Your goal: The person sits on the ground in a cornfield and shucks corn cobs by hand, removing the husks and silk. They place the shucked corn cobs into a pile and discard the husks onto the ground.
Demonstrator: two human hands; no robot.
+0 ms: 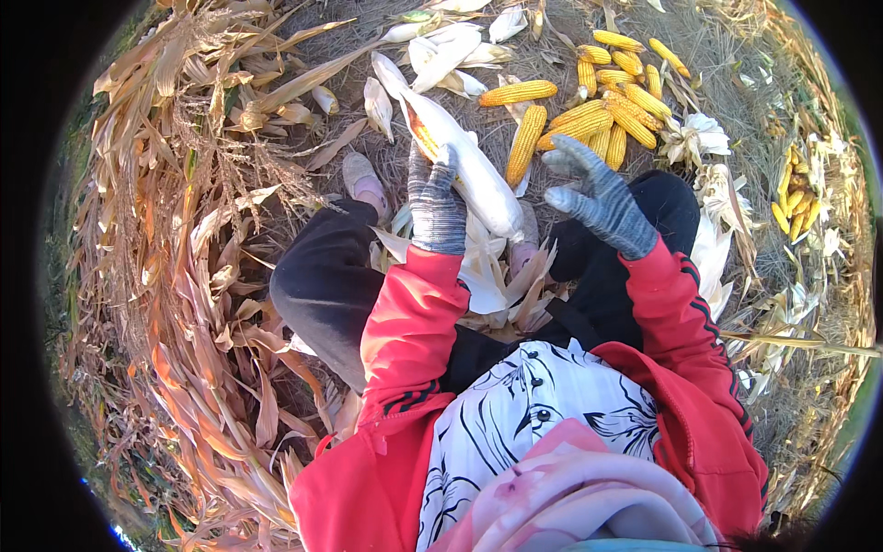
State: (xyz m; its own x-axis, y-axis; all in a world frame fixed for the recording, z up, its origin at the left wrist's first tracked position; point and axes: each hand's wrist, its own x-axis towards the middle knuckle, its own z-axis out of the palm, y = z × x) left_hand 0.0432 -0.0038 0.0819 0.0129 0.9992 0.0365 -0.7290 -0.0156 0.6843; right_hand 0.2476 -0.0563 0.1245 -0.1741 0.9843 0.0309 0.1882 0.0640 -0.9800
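My left hand [437,196], in a grey knit glove, grips an ear of corn in its pale husk [476,176]. The husk is split along the upper left, and orange-yellow kernels [422,131] show in the gap. My right hand [597,190], gloved alike, hangs apart from the ear with its fingers spread and nothing in them. Just beyond that hand lies a heap of husked yellow corn cobs [628,114]. Two more bare cobs, one lying crosswise [517,93] and one nearly lengthwise [526,145], rest between the heap and the held ear.
Dry corn stalks and leaves [227,386] pile up along my left side. Loose pale husks [445,55] lie ahead, and more husks [503,276] lie between my legs. Farther right is a second small pile of cobs [797,200] on straw-strewn ground [731,117].
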